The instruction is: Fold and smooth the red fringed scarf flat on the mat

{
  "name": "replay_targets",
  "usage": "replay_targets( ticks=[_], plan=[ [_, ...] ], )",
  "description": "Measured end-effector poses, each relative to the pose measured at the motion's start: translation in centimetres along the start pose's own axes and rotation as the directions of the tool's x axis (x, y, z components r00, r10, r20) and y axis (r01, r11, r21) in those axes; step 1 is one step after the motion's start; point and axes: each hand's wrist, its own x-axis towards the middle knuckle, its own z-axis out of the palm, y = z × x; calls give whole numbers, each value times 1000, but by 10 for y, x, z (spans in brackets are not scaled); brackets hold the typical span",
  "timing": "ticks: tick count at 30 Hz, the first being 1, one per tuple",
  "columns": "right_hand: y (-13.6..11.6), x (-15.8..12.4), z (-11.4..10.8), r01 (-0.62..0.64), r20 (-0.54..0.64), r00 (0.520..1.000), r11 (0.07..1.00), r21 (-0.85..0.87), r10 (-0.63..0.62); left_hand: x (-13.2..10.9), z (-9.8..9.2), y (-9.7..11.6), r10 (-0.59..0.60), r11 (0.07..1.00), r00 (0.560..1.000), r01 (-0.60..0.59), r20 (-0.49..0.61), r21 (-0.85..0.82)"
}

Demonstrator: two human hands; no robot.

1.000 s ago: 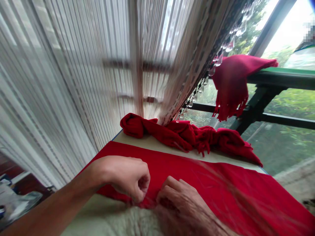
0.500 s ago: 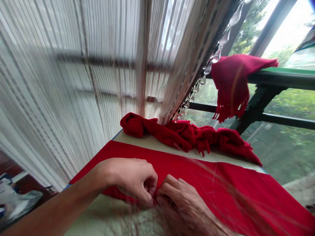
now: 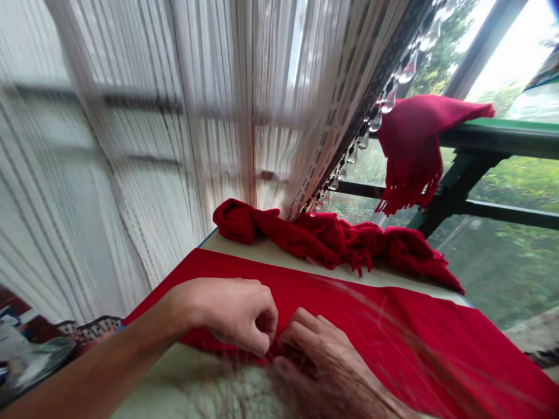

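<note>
A flat red cloth [image 3: 393, 343] lies spread across a pale table [image 3: 271, 253]. My left hand [image 3: 231, 314] is closed in a pinch on the cloth's near edge. My right hand [image 3: 323, 361] sits right beside it, fingers curled onto the same edge, partly blurred by loose strands in front of the camera. The two hands touch at the knuckles.
A bunched red scarf [image 3: 332, 238] with fringe lies at the table's far side. Another red fringed cloth [image 3: 414, 145] hangs over a green rail [image 3: 502, 134]. A white string curtain [image 3: 152, 145] with glass beads hangs at left. Windows and greenery are at right.
My left hand has shifted right to meet the right hand on the cloth edge. The string curtain has swung leftward.
</note>
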Motion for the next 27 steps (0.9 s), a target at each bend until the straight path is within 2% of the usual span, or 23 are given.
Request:
replay_targets(
  ticks=[4,9,14,18,22,27],
  plan=[
    [-1,-1,-1,-16,4,1000,1000,7,16,0,0,0,24,999,1000,-24,8,-25],
    [-1,-1,2,-1,-51,999,1000,0,1,-2,-2,0,12,1000,998,-11,58,-15],
    [-1,-1,-1,-33,-1,999,999,21,33,-2,-2,-7,-14,999,994,17,107,-29],
    [2,-1,-1,-11,-6,1000,1000,20,12,-3,-4,-10,-26,999,990,30,139,-32],
    [5,-2,1,21,-35,999,999,28,-20,-5,-6,-5,-46,999,989,47,138,-7],
    [6,-3,2,44,-54,998,998,38,-42,-6,-4,-1,-54,998,996,52,71,28]
  ],
)
